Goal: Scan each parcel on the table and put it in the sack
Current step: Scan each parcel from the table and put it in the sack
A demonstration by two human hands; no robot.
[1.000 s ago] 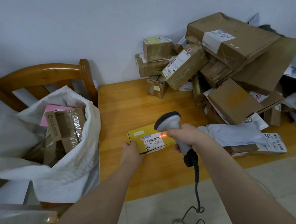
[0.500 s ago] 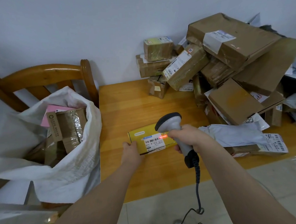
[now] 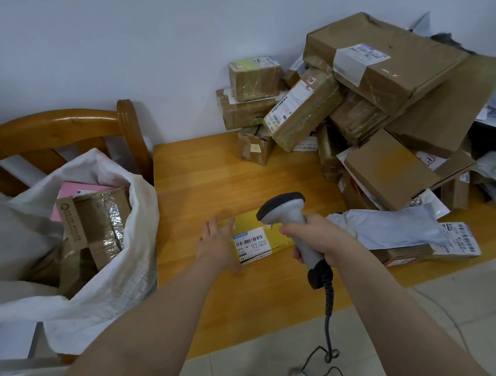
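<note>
Two bare hands are busy over the wooden surface [image 3: 210,172]. One yellow parcel [image 3: 274,239] lies flat on it, near the front edge, with its white label [image 3: 250,244] facing up.

The left hand [image 3: 215,244] is at the 9 o'clock end of the parcel. Its fingers look straight and lie on top of that end, and the thumb is by the near edge. The hand is a bit blurry, so I think it rests there more than it squeezes.

The right hand [image 3: 315,239] is at the 3 o'clock end of the parcel. It is wrapped tight round the handle of a grey scanner [image 3: 283,208]. The scanner's dark head sits over the far edge of the parcel, at 11 o'clock from the right hand. A dark cable [image 3: 327,314] hangs from the handle down to the floor at 6 o'clock.

The white sack [image 3: 124,284] stands open at 9 o'clock from the left hand, just beside the surface. A brown box [image 3: 96,224] and a pink parcel [image 3: 74,191] poke out of it. A wooden chair [image 3: 60,127] shows behind the sack.

Lots of brown parcels [image 3: 381,90] are piled by the wall at 1 o'clock from the right hand. A grey mail bag [image 3: 390,227] lies at 3 o'clock, near that hand.
</note>
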